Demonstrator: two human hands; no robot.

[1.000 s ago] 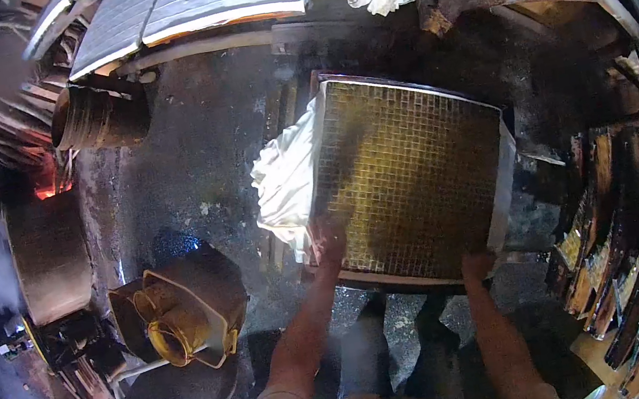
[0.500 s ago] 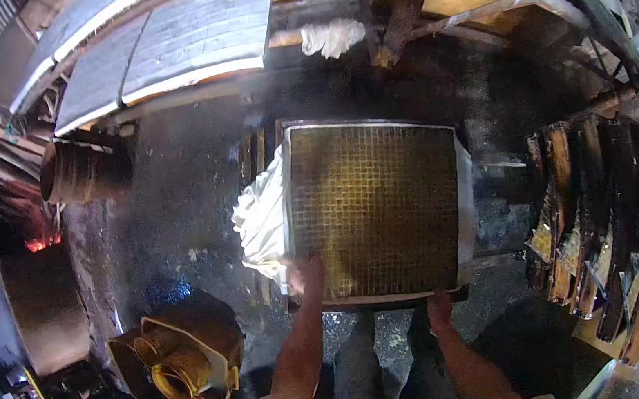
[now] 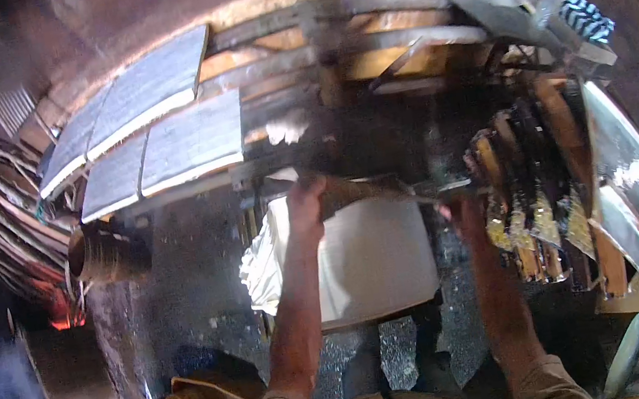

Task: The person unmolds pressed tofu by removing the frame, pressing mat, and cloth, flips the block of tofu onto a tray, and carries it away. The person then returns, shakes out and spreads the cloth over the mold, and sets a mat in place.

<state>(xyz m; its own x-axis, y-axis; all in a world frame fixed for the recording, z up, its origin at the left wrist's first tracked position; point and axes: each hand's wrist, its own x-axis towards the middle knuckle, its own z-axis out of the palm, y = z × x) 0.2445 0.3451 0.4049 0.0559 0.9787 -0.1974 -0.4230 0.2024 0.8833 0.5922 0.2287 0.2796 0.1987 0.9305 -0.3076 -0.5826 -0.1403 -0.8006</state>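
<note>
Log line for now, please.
left hand: on raised panel | right hand: on its opposite end | white surface: visible | white cloth: bunched left

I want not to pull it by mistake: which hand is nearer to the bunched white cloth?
Left. The left hand is at the left end of the frame, just right of the bunched white cloth; the right hand is farther right, at the frame's other end.

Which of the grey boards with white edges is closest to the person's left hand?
The right-hand board in the lower row. The others lie farther left or higher up, away from the left hand.
</note>
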